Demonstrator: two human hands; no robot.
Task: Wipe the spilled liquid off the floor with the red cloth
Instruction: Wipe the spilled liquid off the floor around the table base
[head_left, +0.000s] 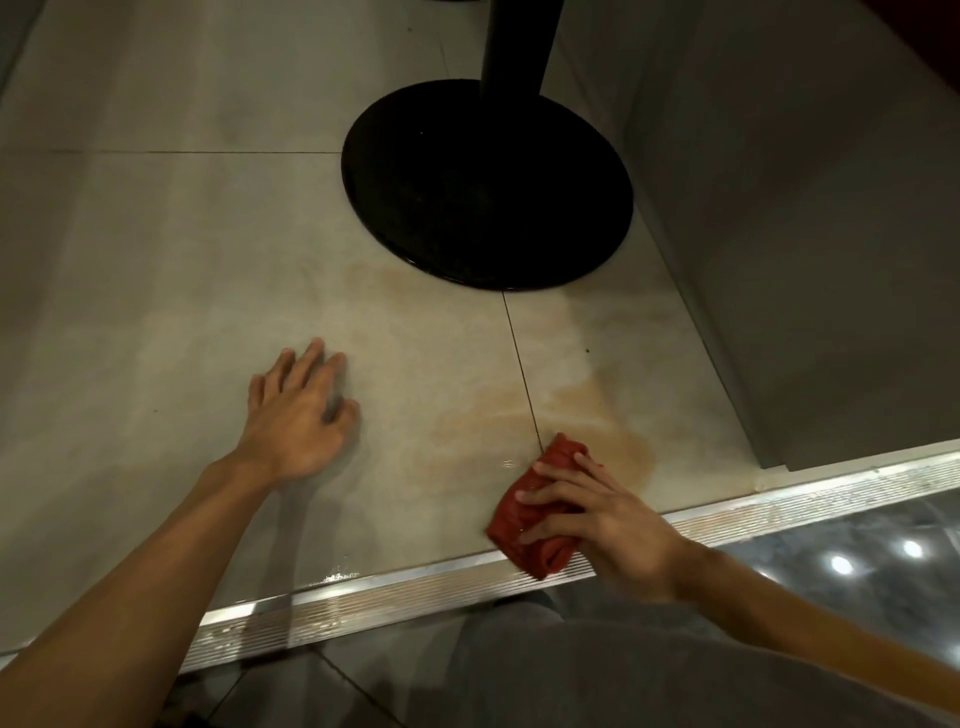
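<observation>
Left hand (298, 415) lay open, fingers spread flat on the floor (156, 234). A thin brown spill (587, 410) covered the tiles to its right, smeared pale near the black base (488, 182), so wiping was judged partway at best, with most left to do. Cloth (558, 457) sat bunched at the spill's near edge, gripped by right hand (608, 525); count: two hands, one cloth, one spill patch, one base.

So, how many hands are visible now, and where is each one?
2. The left hand rests open on the floor tile, left of the brownish spill; the right hand grips the red cloth beside the metal strip.
</observation>
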